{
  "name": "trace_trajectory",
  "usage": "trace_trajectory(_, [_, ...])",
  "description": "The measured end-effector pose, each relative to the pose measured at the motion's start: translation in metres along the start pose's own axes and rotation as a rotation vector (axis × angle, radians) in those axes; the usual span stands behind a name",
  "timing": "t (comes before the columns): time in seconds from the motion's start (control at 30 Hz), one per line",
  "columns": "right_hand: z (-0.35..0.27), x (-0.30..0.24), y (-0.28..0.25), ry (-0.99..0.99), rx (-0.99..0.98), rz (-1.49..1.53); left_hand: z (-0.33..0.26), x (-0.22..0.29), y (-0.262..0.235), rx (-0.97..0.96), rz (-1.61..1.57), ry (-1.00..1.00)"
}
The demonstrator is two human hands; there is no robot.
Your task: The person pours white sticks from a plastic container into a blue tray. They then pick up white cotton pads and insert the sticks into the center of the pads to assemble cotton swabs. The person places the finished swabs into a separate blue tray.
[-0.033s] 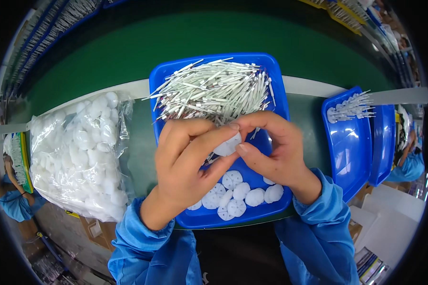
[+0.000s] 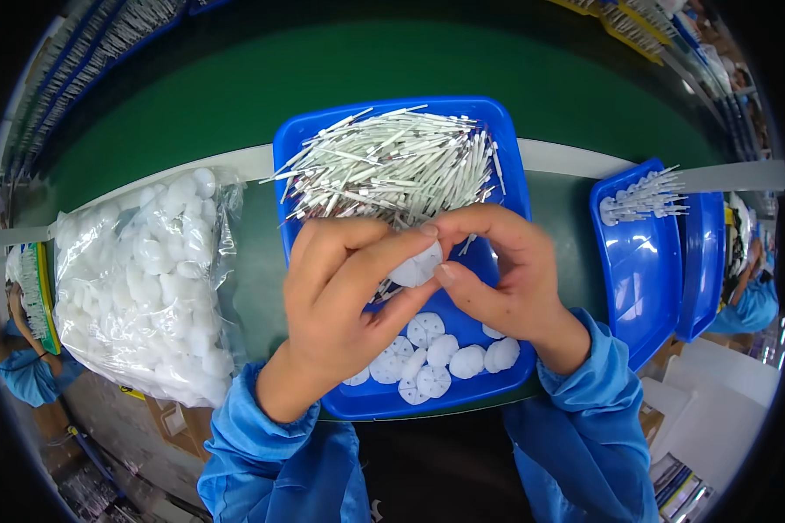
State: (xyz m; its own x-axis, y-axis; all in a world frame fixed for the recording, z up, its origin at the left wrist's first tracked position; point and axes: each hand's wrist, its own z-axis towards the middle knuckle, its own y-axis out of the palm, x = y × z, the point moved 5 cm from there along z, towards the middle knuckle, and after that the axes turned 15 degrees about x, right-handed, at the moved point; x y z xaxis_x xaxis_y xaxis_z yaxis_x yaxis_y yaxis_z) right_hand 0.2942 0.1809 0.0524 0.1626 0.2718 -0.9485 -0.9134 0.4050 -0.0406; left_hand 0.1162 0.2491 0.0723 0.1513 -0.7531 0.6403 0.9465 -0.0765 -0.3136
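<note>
My left hand is closed, holding a white round disc between thumb and fingers. My right hand pinches at the disc's right edge with thumb and forefinger; whether a thin stick is also between these fingertips is hidden. Both hands are above a blue tray. A heap of thin white sticks, some with dark ends, fills its far half. Loose white discs with small dark marks lie in its near half, below my hands.
Left of the tray lies a clear plastic bag full of white discs. On the right, a blue tray holds disc-and-stick pieces, with another blue tray beside it. Co-workers' blue sleeves show at both sides. A green surface stretches beyond.
</note>
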Motion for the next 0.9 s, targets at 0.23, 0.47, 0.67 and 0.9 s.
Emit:
trace_trajectory(0.23, [-0.001, 0.007, -0.005, 0.059, -0.015, 0.062, 0.001, -0.001, 0.001, -0.051, -0.075, -0.042])
trace_trajectory(0.47, [-0.001, 0.016, -0.007, 0.19, -0.048, 0.282, 0.003, -0.002, 0.005, -0.076, -0.143, -0.05])
trace_trajectory(0.67, [-0.004, 0.014, 0.0, 0.179, -0.088, 0.282, 0.001, 0.002, 0.002, -0.065, -0.064, -0.038])
trace_trajectory(0.9, [-0.007, 0.015, 0.001, 0.232, -0.119, 0.314, -0.004, 0.003, 0.004, -0.04, -0.037, 0.054])
